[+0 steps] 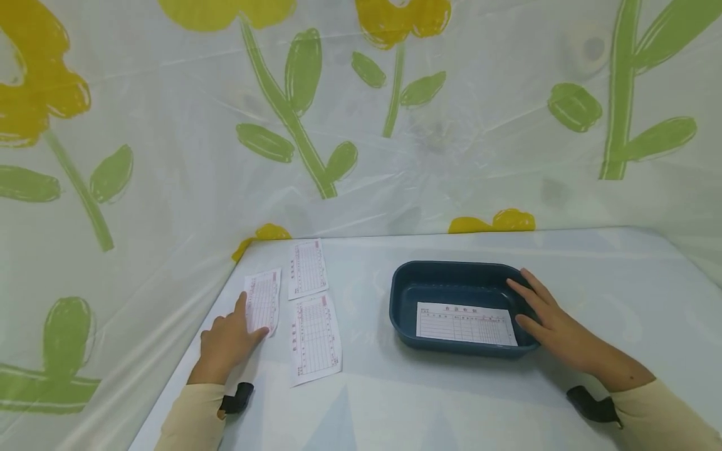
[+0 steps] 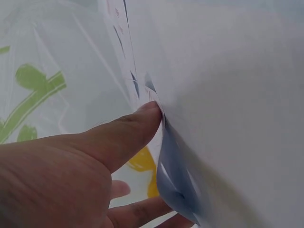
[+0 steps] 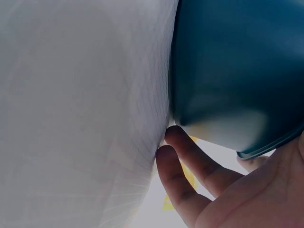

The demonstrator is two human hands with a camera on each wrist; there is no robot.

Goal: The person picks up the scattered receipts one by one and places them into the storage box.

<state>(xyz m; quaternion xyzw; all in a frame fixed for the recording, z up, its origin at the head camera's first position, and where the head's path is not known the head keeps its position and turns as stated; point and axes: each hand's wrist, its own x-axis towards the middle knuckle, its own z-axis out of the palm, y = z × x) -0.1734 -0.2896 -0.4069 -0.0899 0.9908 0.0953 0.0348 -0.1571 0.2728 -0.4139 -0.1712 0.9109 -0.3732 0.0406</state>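
Note:
My left hand (image 1: 252,319) lies on a white paper slip (image 1: 265,297) printed with a red grid, near the table's left edge. The index finger points along the slip. In the left wrist view the thumb (image 2: 142,118) lifts the slip's edge (image 2: 173,175), with other fingers on its far side, so the slip is pinched. My right hand (image 1: 533,308) rests with straight fingers on the right end of a dark blue tray (image 1: 451,268). A printed sheet (image 1: 466,323) lies flat inside it. In the right wrist view the fingers (image 3: 190,175) lie along the tray's outer wall (image 3: 232,71).
Two more red-printed slips lie on the pale table, one at the back (image 1: 307,268) and one nearer me (image 1: 314,338). A plastic sheet with green stems and yellow flowers (image 1: 293,113) walls the table at the back and left. Black wrist straps (image 1: 592,406) show at both cuffs.

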